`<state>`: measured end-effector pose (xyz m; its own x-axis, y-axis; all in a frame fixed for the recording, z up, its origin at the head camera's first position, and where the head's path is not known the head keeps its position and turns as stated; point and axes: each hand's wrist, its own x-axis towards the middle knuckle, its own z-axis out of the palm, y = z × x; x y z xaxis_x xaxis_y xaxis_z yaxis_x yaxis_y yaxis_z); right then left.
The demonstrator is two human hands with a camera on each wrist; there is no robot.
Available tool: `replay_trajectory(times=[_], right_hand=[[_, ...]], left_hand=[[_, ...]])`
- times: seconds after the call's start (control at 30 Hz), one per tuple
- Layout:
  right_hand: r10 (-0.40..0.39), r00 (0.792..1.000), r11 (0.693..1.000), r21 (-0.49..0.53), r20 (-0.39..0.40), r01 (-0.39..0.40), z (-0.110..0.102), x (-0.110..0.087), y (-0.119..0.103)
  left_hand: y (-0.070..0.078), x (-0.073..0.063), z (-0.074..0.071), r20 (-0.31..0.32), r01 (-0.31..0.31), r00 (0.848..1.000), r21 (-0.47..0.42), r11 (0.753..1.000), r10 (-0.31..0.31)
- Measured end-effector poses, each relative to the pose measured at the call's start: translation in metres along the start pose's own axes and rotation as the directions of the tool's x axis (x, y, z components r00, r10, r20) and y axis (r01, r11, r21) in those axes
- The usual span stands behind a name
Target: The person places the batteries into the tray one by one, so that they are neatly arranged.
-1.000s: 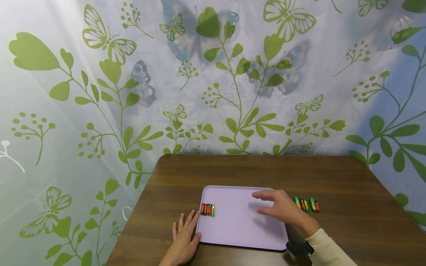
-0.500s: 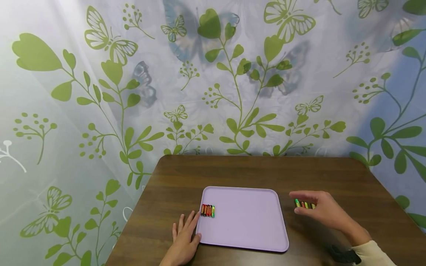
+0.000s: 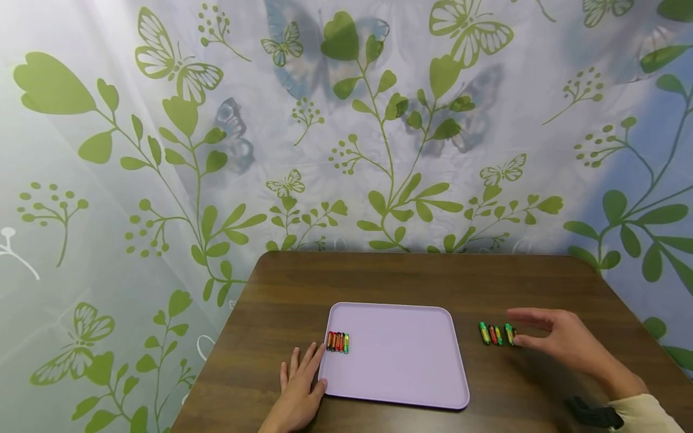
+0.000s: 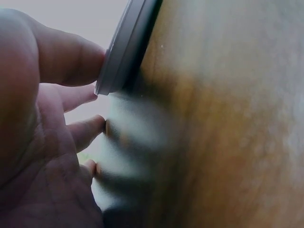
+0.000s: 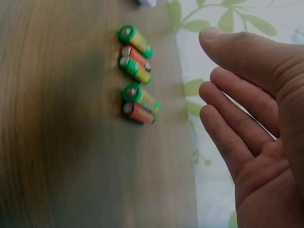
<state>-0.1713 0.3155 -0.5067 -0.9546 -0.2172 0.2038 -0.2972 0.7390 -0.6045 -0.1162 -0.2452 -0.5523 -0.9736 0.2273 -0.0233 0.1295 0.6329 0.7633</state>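
Observation:
My left hand [image 3: 298,391] lies with fingers spread on the table, its fingertips and thumb at the left edge of a lilac tray [image 3: 400,367]. In the left wrist view the thumb touches the tray's rim [image 4: 124,45]. Several red-and-black batteries and a green battery [image 3: 346,343] stand side by side in a row at the tray's left side. To the right of the tray, my right hand [image 3: 571,344] hovers, thumb and fingers apart, holding nothing. Near its fingertips are green batteries [image 5: 141,98] and red batteries [image 5: 138,114], the rightmost red one largely hidden by the hand in the head view.
The brown wooden table [image 3: 411,273] reaches back to a curtain [image 3: 303,150] printed with green leaves and butterflies. A dark band [image 3: 592,415] sits around the right wrist, below a cream sleeve [image 3: 646,415].
My right hand has moved right, from above the tray, past its right edge, to the right end of the loose batteries. The left hand and the batteries stay where they were.

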Motion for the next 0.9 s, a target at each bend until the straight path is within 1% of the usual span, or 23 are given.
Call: replay_trajectory(times=[0.13,0.33,0.4,0.53,0.77,0.8,0.9], right_hand=[[-0.015,1.0,0.999,-0.032,-0.002,0.015,-0.001,-0.001,0.012],[-0.034,0.999,0.999,-0.023,-0.02,0.034,0.005,0.0,0.029],[-0.03,0.999,0.999,-0.027,-0.009,0.03,0.006,0.001,0.033],[-0.017,1.0,0.999,-0.045,0.011,0.018,0.01,0.002,0.038],[-0.039,0.999,0.996,-0.084,0.024,0.041,0.016,0.003,0.043],[-0.036,0.999,0.995,-0.089,0.024,0.038,0.017,0.003,0.044],[-0.015,0.999,0.994,-0.105,0.03,0.018,0.019,0.004,0.045]], left_hand=[[0.0,0.0,0.001,0.0,0.005,1.0,0.007,1.0,-0.005],[0.0,0.003,0.002,-0.008,0.012,1.0,0.016,1.0,-0.012],[0.0,0.004,0.002,-0.011,0.012,1.0,0.019,1.0,-0.012],[0.001,0.005,0.002,-0.012,0.007,1.0,0.019,1.0,-0.006],[0.001,0.005,0.004,-0.007,0.022,1.0,0.028,0.999,-0.022],[0.001,0.005,0.004,-0.008,0.016,1.0,0.025,1.0,-0.016],[0.001,0.006,0.005,-0.003,0.026,1.0,0.029,0.999,-0.026]])
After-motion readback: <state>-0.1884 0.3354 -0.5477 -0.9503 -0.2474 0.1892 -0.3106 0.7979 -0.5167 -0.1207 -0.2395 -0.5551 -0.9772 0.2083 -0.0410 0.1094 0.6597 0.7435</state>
